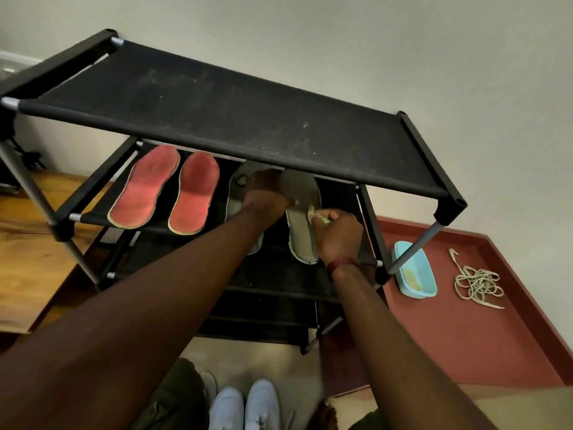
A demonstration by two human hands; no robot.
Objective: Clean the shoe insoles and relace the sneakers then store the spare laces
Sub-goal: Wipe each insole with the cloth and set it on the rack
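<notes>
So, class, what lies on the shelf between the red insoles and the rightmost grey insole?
The other grey insole, partly hidden by the left hand, seen in the head view.

Just one cam, head-worn, wide-angle. Looks fwd & down onto the shoe rack (217, 97), close up.

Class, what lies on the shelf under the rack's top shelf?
Two red insoles, two grey insoles. The top shelf and left hand cover parts of the grey pair.

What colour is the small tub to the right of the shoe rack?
The tub is light blue; the head view shows it well.
</notes>
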